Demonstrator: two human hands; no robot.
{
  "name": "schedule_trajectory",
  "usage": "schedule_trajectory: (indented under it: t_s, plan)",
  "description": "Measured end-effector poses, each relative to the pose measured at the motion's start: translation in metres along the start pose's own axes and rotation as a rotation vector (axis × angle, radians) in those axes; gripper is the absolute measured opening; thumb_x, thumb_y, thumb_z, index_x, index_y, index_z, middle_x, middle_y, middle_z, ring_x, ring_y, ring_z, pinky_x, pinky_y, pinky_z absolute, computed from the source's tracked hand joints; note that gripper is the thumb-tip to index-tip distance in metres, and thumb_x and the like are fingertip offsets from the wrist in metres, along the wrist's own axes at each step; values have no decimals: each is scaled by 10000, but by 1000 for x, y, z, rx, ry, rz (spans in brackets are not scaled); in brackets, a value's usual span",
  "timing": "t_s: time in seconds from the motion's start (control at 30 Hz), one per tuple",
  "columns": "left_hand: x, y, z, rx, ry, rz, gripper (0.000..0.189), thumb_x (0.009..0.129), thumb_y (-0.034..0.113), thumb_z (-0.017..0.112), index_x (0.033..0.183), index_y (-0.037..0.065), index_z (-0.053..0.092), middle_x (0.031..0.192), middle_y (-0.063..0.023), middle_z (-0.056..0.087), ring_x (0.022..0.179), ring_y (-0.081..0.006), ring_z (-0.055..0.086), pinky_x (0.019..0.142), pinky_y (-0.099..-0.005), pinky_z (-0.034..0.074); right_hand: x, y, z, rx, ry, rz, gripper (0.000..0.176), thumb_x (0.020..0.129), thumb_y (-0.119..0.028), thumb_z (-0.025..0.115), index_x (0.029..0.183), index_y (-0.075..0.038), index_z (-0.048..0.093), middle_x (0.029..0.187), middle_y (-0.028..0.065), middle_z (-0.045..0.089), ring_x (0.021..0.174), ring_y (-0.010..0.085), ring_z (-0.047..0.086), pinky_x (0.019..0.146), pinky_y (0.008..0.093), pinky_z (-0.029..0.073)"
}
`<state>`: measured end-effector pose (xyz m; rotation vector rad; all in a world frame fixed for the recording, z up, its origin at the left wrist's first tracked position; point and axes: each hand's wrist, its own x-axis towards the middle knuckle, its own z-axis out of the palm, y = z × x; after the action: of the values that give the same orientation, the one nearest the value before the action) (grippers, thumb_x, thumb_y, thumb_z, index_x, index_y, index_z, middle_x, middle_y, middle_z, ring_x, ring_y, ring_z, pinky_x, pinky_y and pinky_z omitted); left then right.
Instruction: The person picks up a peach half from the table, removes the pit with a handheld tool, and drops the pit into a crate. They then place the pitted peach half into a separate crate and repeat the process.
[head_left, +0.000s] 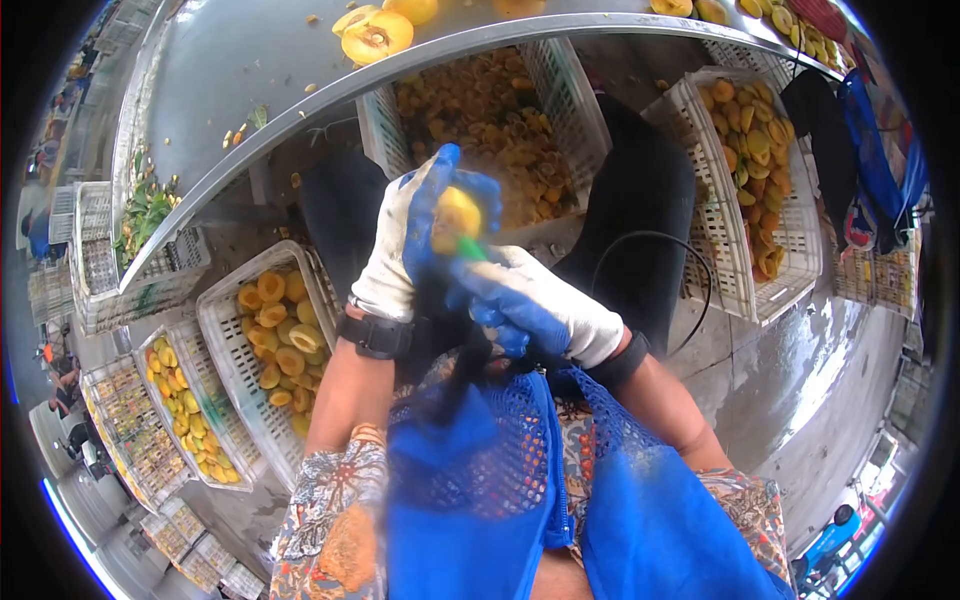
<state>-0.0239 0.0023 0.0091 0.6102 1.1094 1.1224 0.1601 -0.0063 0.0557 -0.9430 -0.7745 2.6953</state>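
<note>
My left hand [415, 230], in a white glove with blue coating, is closed around a yellow peach [459, 215] in front of my lap. My right hand [525, 305], gloved the same way, is closed on a green-handled tool [472, 249] whose tip end meets the peach. Motion blur and the glove hide the tool's working end, so its exact kind does not show. Below and beyond my hands, between my knees, a white crate [580, 100] holds many brownish-yellow peach pieces.
A metal table [250, 60] with a raised rim crosses in front of me, bearing peach halves [377, 36]. White crates of peach halves stand at left [225, 330] and right [715, 215]. A dark cable [708, 270] loops by my right knee. The floor [800, 370] is wet.
</note>
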Motion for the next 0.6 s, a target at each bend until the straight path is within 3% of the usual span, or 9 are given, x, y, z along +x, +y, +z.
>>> schedule_trajectory:
  t_s: [0.07,0.17,0.3,0.4,0.5,0.57,0.6]
  plan:
    - [-2,9,8,-108,81,-115,514,992,477,524,1044,-16,658,912,-151,707,807,-266,704,748,-386,599,5,2,2,62,-13,-17,303,999,-330,579,953,-30,582,649,-39,485,446,49,428,404,201,337]
    - [4,-5,0,-455,54,13,519,998,483,508,1050,-12,654,951,-154,703,880,-269,696,802,-382,589,13,2,1,169,-48,8,312,1004,-333,574,956,-24,585,640,-46,472,441,37,417,400,195,318]
    - [-3,-21,-5,-413,86,134,559,994,524,487,991,-5,665,955,-159,694,871,-275,681,798,-387,573,17,8,6,126,-56,3,314,1007,-333,566,953,-24,581,643,-44,472,439,40,422,403,205,326]
    - [-7,-19,0,-160,142,192,570,991,534,487,956,-5,670,870,-148,692,772,-276,680,730,-396,577,12,12,9,-59,4,-76,311,1006,-327,564,943,-23,573,650,-32,488,452,50,449,410,218,355]
    - [-7,-11,4,0,89,131,555,999,508,491,913,-10,673,813,-133,689,717,-250,676,696,-370,569,6,3,-1,-78,-52,24,321,1007,-339,558,939,-25,567,656,-27,500,459,50,456,413,212,357]
    - [-9,-7,-1,60,44,51,545,1007,483,495,874,-14,676,774,-122,686,684,-225,672,674,-344,559,7,8,-7,86,-98,116,334,1012,-346,546,949,-19,573,628,-44,464,442,40,412,408,198,328]
    - [-7,-3,-6,227,-106,194,510,1019,426,499,860,-23,682,761,-122,688,685,-201,669,668,-308,542,8,8,-12,206,-148,185,336,1014,-346,543,956,-16,576,621,-50,451,435,37,395,406,195,318]
